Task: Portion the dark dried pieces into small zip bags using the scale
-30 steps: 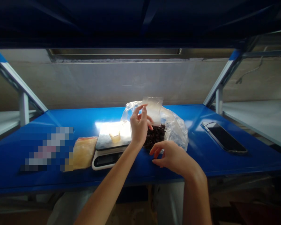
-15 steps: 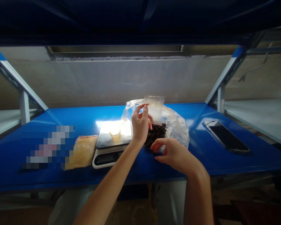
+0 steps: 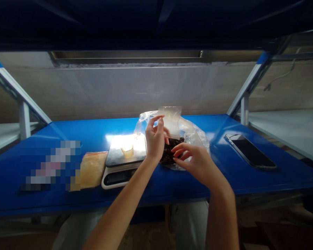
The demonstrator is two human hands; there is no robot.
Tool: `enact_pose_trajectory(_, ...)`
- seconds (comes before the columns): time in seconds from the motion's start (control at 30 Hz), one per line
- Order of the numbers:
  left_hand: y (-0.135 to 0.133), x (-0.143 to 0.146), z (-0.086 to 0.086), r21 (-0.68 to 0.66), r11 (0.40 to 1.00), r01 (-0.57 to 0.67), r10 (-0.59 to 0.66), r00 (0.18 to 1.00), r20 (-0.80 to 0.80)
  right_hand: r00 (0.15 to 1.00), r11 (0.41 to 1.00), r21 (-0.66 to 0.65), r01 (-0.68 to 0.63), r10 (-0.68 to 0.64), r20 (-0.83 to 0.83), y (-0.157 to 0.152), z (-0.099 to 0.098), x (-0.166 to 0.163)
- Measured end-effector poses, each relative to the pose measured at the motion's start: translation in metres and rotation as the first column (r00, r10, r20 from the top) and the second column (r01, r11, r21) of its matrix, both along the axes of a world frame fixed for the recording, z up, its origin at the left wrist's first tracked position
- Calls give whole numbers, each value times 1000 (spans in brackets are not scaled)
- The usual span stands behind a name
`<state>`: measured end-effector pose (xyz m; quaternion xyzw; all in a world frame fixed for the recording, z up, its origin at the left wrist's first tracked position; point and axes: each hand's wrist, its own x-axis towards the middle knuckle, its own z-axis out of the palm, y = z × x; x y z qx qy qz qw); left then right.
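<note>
My left hand [image 3: 155, 139] is closed with its fingers curled around a small clear plastic bag [image 3: 171, 116], held upright at the back of a dark heap. The heap is of dark, shrivelled dried pieces [image 3: 169, 152] lying on a larger crumpled clear bag [image 3: 197, 133]. At the heap's right side, the thumb and fingertips of my right hand [image 3: 193, 159] are drawn together in a pinch among the dried pieces. What exactly lies between them is too small to make out. Beside my left wrist stands a white kitchen scale [image 3: 117, 177] with a small translucent cup [image 3: 127, 151] on its plate.
A zip bag of pale yellowish stuff [image 3: 94, 170] lies left of the scale, with a pixelated item [image 3: 50, 166] farther left. A phone [image 3: 250, 151] rests at the right of the blue table [image 3: 75, 130]. A dark blue shelf [image 3: 146, 24] hangs low overhead.
My right hand has moved up and slightly forward to the dried pieces, and its thumb and fingers are closer together. My left hand stays with the small bag.
</note>
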<state>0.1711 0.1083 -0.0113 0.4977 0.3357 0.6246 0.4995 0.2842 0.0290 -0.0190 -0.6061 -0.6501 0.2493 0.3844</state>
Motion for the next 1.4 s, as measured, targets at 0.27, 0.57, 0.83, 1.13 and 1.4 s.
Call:
enact_pose_trajectory(0.27,-1,0,1,-16,999,31,-31,999,-13,984,979,126,159,-146,-101,14,-9,7)
enact_pose_trajectory(0.57,-6,0,5,0,995,97,-97,995,-29,965,911,323,255,-218,-147,13,-6,5)
enact_pose_trajectory(0.83,-13,-1,3,152,963,224,-201,967,-153,976,691,714,112,-213,52,4,3,12)
enact_pose_trajectory(1.13,-55,-44,-8,531,847,0,236,895,-378,977,650,759,46,-186,101,-3,11,4)
enact_pose_trajectory(1.4,-74,-80,1,572,780,-251,455,856,-245,990,831,551,80,-2,-141,-10,15,-37)
